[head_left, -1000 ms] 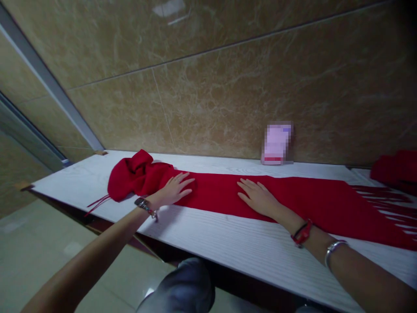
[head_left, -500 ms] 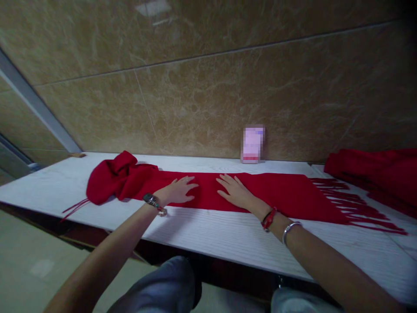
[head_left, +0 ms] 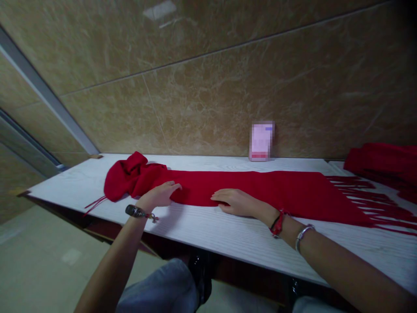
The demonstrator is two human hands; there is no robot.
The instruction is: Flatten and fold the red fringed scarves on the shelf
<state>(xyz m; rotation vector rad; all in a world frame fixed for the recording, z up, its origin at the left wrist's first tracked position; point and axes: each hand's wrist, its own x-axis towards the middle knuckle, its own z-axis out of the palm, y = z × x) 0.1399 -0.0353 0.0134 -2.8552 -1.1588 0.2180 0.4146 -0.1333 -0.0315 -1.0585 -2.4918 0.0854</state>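
A red scarf (head_left: 247, 187) lies spread lengthwise along the white tabletop, its left part bunched into a heap (head_left: 125, 176) and its right end showing long fringe (head_left: 361, 198). My left hand (head_left: 159, 195) rests on the scarf beside the heap, near its front edge, with fingers loosely bent and apart. Lying across the front edge of the scarf's middle is my right hand (head_left: 237, 203), its fingers stretched close together and the thumb apart. Neither hand visibly grips cloth; the undersides of both are hidden.
More red cloth (head_left: 384, 167) is piled at the right end of the table (head_left: 228, 230). A pinkish blurred box-like object (head_left: 260, 141) stands against the tiled wall (head_left: 202, 108). My knee (head_left: 163, 284) is below the table's front edge.
Both hands have drawn back toward the scarf's front edge, and their spread fingers have come closer together. The left hand also shifted toward the heap. The view has turned slightly left.
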